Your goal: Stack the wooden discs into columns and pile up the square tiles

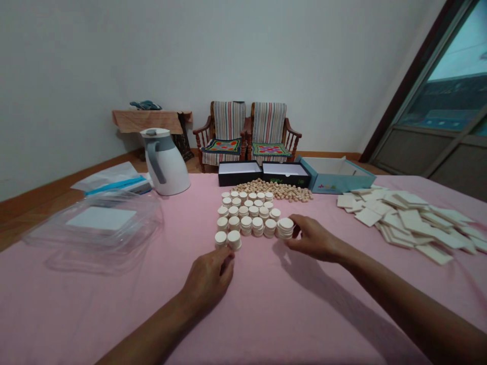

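Note:
Short stacks of pale round wooden discs (246,224) stand in rows in the middle of the pink-covered table. At the near right end of the rows, my right hand (314,237) has its thumb and fingers closed on the side of a disc stack (285,228). My left hand (210,276) is in front of the rows, its fingers curled. Its fingertips reach the near side of another disc stack (234,239), beside a second short stack (220,239). Whether those fingertips hold a disc is hidden.
Small wooden pieces (274,189) lie heaped behind the rows, before two black box parts (239,175) and a blue box (338,182). Square wooden tiles (413,219) are piled at right. At left are clear plastic trays (102,238) and a white jug (167,165).

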A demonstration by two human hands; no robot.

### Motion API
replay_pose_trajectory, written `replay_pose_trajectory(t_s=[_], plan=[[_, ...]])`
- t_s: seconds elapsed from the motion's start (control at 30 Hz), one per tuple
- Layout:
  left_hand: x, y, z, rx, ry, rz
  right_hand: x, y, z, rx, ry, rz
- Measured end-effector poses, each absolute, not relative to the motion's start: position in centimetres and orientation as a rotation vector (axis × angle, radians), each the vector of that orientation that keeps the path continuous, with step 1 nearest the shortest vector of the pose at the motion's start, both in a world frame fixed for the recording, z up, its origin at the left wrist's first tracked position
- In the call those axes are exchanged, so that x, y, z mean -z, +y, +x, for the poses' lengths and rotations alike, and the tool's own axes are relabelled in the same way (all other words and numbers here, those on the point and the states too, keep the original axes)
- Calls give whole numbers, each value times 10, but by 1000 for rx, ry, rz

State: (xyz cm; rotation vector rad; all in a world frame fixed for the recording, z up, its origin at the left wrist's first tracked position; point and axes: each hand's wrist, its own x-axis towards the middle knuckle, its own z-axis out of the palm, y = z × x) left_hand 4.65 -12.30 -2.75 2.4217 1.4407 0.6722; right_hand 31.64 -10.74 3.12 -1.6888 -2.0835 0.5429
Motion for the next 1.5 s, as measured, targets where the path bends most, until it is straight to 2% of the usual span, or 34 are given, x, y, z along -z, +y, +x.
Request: replay_pose_trajectory(t_s=[0.13, 0.47, 0.67, 0.93, 1.07, 1.5], plan=[[28, -124, 45, -683, 1404, 2435, -17, -117, 280, -619, -2081, -1625], [29, -126, 43, -637, 1332, 2459, 22, -113, 231, -446, -2013, -1692], [28, -127, 42, -593, 1270, 2528, 23, -109, 223, -449, -1994, -1809], [32, -126, 40, -666, 1231, 2596, 24, -116, 236, -438, -2008, -1656], [31, -127, 41, -613, 1206, 2643, 24, -131, 245, -529, -2051, -1667], [30, -126, 44, -542, 1211, 2652, 23, -135, 235, -507, -2135, -1633]])
